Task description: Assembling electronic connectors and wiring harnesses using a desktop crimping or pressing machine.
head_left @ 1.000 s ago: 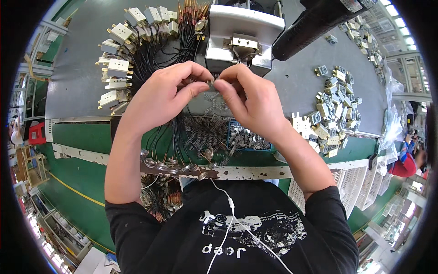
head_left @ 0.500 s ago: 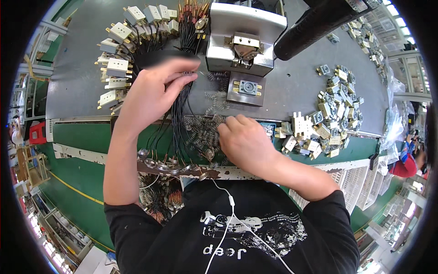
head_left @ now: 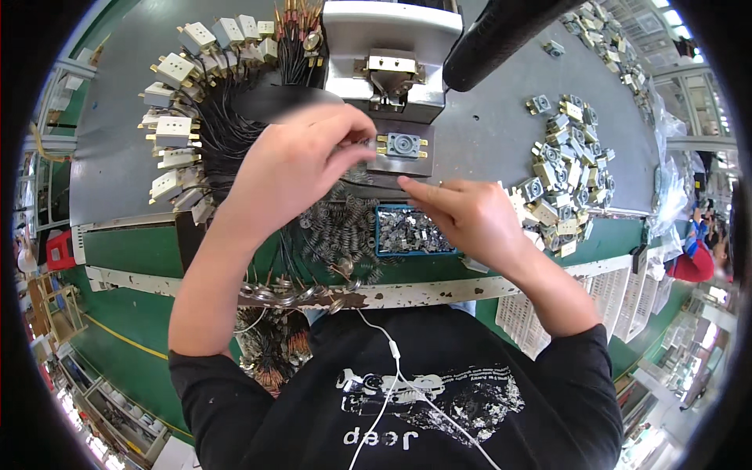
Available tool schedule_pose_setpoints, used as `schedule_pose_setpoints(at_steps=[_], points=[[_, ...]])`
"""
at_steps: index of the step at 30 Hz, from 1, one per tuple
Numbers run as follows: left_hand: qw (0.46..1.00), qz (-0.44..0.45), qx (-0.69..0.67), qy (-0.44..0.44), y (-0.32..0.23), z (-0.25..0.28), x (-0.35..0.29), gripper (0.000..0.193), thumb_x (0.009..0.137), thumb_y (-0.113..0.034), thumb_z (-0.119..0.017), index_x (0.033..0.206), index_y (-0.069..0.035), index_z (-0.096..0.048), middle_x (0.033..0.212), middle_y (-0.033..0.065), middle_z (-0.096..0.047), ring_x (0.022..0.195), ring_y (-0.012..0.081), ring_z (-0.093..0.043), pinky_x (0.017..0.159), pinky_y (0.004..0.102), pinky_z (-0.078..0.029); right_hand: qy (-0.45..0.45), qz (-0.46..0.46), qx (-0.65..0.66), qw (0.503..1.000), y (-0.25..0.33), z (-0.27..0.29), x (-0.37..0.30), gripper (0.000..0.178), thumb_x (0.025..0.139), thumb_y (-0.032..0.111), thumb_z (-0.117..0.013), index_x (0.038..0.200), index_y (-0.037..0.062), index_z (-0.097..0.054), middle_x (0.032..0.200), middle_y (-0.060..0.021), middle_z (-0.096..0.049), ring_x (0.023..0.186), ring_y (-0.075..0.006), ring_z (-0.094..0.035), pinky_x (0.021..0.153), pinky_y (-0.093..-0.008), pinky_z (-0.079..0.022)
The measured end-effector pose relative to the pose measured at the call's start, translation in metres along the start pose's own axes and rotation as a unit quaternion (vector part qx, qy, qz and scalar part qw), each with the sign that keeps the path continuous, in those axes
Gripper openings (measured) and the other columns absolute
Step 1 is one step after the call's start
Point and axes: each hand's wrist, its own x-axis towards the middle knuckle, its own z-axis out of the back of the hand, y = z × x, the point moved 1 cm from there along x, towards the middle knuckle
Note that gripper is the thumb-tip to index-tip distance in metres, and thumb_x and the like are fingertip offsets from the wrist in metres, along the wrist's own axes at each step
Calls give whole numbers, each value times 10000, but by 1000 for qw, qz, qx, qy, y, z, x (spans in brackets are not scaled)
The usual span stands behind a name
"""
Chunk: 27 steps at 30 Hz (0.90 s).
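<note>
My left hand (head_left: pixel 301 160) is in a pinch, its fingertips close to the left end of a grey connector block (head_left: pixel 403 145) with brass pins. What those fingertips hold is blurred and cannot be made out. The block lies on a small metal plate (head_left: pixel 407 166) below a steel press fixture (head_left: pixel 392 39). To the right of the left hand, my right hand (head_left: pixel 478 215) pinches a thin black wire (head_left: pixel 372 185) between thumb and forefinger. Loose coil springs (head_left: pixel 341 227) lie below the hands, beside a blue tray (head_left: pixel 415 253) of small metal parts.
White-and-grey plugs (head_left: pixel 174 129) on black cables fan out at the left. Several loose connector blocks (head_left: pixel 572 157) are heaped at the right. A thick black handle (head_left: pixel 501 39) slants over the bench. Round metal pieces (head_left: pixel 266 296) on wires hang at the front edge.
My left hand has moved right to the connector block. My right hand has left the springs, moved right and now pinches a black wire, uncovering the blue tray. The view has shifted slightly.
</note>
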Motion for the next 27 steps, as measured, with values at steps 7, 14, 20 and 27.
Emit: schedule_pose_setpoints(at_steps=[7, 14, 20, 27], points=[[992, -102, 68, 17, 15, -42, 18, 157, 831, -139, -761, 944, -64, -682, 881, 76, -683, 845, 275, -690, 746, 397, -562, -23, -52, 159, 986, -1, -16, -17, 292, 904, 91, -767, 1193, 79, -724, 1010, -121, -736, 806, -263, -702, 701, -348, -557], [990, -101, 80, 48, 12, -43, 21, 96, 860, -75, -728, 932, -49, -671, 912, 73, -687, 855, 290, -689, 759, 396, -559, -17, -83, 244, 966, -2, -7, -30, 373, 876, -24, -766, 1230, 54, -678, 1063, -89, -709, 930, -197, -714, 793, -312, -578], [993, -73, 88, 42, 9, -46, 21, 103, 864, -105, -723, 931, -57, -660, 894, 84, -658, 861, 288, -683, 758, 419, -557, -25, -86, 290, 953, -6, -3, -33, 368, 893, -40, -749, 1247, 16, -664, 1225, -112, -708, 1070, -204, -722, 916, -325, -595], [996, -62, 63, 35, -2, -31, 13, 198, 887, -163, -733, 1045, -68, -661, 954, 96, -667, 884, 317, -680, 761, 424, -554, -25, -98, 187, 977, -5, 8, -29, 362, 914, 12, -752, 1261, 12, -649, 1169, -122, -745, 1037, -202, -738, 895, -326, -584]])
